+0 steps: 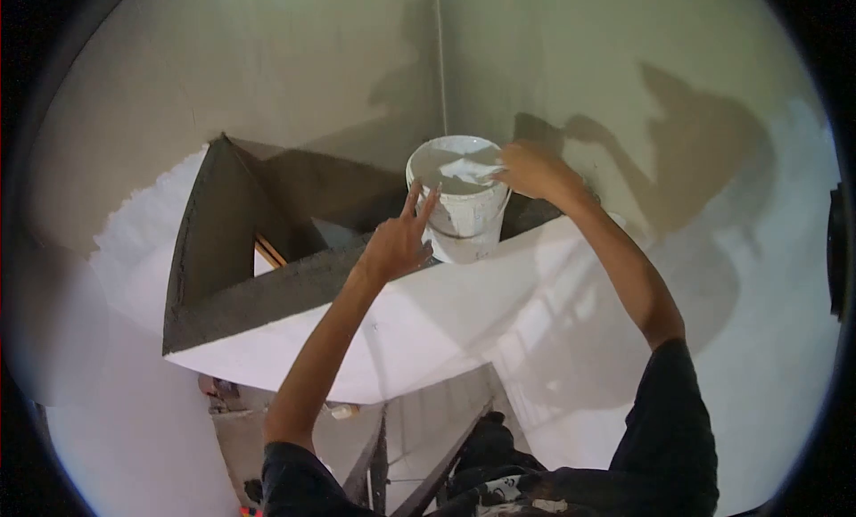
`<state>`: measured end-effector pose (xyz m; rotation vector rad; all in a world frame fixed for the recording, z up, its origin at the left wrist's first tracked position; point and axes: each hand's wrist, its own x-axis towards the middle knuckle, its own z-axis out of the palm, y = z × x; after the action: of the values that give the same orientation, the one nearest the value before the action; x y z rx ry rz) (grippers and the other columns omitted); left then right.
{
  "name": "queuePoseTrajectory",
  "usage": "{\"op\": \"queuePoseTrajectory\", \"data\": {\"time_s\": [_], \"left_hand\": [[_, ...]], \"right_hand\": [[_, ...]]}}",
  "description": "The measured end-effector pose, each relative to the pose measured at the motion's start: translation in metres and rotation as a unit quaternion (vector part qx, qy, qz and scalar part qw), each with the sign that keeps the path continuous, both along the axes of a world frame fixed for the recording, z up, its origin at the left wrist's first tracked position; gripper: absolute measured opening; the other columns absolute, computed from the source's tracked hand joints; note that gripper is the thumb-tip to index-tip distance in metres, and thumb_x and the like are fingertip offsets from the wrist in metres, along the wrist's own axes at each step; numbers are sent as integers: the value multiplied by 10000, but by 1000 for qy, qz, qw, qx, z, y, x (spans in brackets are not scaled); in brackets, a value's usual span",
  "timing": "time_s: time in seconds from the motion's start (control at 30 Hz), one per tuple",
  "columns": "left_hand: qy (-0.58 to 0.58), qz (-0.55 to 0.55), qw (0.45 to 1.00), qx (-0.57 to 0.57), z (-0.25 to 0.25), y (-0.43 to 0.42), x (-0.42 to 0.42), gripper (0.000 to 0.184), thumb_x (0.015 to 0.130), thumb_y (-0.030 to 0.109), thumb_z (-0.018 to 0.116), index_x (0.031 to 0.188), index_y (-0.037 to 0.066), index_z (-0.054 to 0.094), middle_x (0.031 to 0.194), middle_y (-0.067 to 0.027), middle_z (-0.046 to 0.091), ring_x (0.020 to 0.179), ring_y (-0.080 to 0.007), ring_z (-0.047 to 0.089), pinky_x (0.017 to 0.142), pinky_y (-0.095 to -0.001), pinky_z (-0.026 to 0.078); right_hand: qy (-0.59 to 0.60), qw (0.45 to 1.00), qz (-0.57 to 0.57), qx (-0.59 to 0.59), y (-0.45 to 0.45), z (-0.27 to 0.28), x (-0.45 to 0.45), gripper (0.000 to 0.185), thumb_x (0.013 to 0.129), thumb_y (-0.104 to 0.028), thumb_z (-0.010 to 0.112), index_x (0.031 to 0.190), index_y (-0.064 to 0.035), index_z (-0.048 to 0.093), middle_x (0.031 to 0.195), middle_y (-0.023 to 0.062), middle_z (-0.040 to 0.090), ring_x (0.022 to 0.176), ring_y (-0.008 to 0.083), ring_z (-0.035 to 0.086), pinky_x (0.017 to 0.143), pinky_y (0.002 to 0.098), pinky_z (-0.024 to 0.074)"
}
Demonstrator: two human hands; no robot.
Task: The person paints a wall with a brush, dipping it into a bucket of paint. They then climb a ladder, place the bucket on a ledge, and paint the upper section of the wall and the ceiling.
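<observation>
A white plastic bucket (pixel 464 227) with smeared sides stands on the grey ledge in the wall corner. Over its mouth, my right hand (pixel 533 171) is closed around a white-coated tool (pixel 470 170); its handle is hidden in the fingers, so its exact kind does not show. My left hand (pixel 397 242) is at the bucket's near left side, two fingers stretched up and apart in front of the rim. Nothing shows in that hand. Whether its fingertips touch the bucket, I cannot tell.
The rough grey ledge (pixel 267 301) surrounds a recess to the left. Bare grey-green walls (pixel 303 71) meet behind the bucket, with white coating (pixel 147 227) lower down. Dark ladder-like rails (pixel 379 455) rise below me, well above the tiled floor (pixel 437 410).
</observation>
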<state>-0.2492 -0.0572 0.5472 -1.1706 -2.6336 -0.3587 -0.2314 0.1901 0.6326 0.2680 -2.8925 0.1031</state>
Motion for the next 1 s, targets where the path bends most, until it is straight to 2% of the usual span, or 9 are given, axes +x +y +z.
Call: {"op": "queuePoseTrajectory", "data": {"time_s": [0.13, 0.23, 0.33, 0.53, 0.6, 0.7, 0.83, 0.93, 1.0], "left_hand": [[-29, -10, 999, 15, 5, 0, 3, 917, 631, 112, 666, 1397, 101, 162, 1420, -276, 125, 736, -402, 617, 648, -427, 532], [-30, -12, 999, 29, 1, 0, -1, 927, 625, 105, 666, 1400, 104, 157, 1426, -271, 109, 728, -402, 616, 646, -427, 531], [-24, -20, 999, 38, -1, -1, -2, 933, 616, 94, 667, 1399, 105, 160, 1428, -270, 103, 718, -402, 614, 641, -431, 529], [-36, -29, 997, 59, 0, -2, -1, 922, 612, 82, 667, 1393, 103, 177, 1426, -268, 116, 697, -399, 612, 634, -433, 527], [-35, -36, 996, 68, -2, -3, -2, 916, 615, 83, 665, 1392, 102, 180, 1425, -268, 121, 689, -396, 613, 630, -434, 527], [-81, -3, 996, 22, 11, 0, 5, 964, 629, 78, 725, 1392, 64, 137, 1446, -240, 49, 789, -417, 613, 703, -449, 529], [-36, -17, 998, 48, -1, -2, -1, 906, 621, 89, 662, 1391, 104, 184, 1424, -267, 130, 685, -397, 614, 634, -437, 527], [-32, -22, 998, 49, -2, -1, -4, 904, 622, 92, 662, 1391, 106, 185, 1426, -265, 126, 692, -400, 615, 641, -437, 529], [-31, -15, 998, 43, -3, -1, -4, 903, 624, 94, 661, 1391, 105, 185, 1428, -262, 123, 697, -402, 616, 647, -438, 530]], "right_hand": [[61, 990, -27, -128, 8, -19, 48, 335, 859, -297, 544, 803, 30, 584, 691, 204, 584, 670, 376, 575, 610, 457, 424], [180, 964, -24, -193, 12, -52, 48, 322, 878, -261, 535, 778, 43, 569, 624, 208, 553, 573, 346, 557, 545, 427, 402], [142, 950, -57, -271, 13, -56, 54, 278, 876, -230, 530, 817, 38, 575, 626, 240, 554, 620, 419, 549, 564, 459, 407], [162, 945, -73, -275, 9, -53, 54, 282, 881, -218, 524, 771, 41, 544, 596, 231, 540, 579, 420, 533, 539, 460, 393], [172, 954, -59, -238, 10, -56, 50, 285, 881, -220, 525, 762, 38, 536, 597, 234, 539, 576, 419, 533, 540, 457, 394], [159, 956, -66, -239, 8, -52, 54, 286, 879, -222, 530, 756, 36, 533, 604, 238, 541, 581, 420, 537, 538, 454, 398], [166, 948, -57, -265, 12, -65, 50, 283, 877, -220, 533, 760, 38, 536, 598, 240, 539, 592, 422, 542, 526, 454, 400], [200, 947, -54, -245, 14, -62, 53, 265, 880, -205, 540, 801, 47, 564, 530, 210, 496, 452, 346, 478, 468, 390, 369], [217, 938, -46, -266, 10, -65, 56, 271, 880, -207, 540, 796, 49, 563, 526, 209, 491, 452, 348, 479, 466, 391, 367]]}}
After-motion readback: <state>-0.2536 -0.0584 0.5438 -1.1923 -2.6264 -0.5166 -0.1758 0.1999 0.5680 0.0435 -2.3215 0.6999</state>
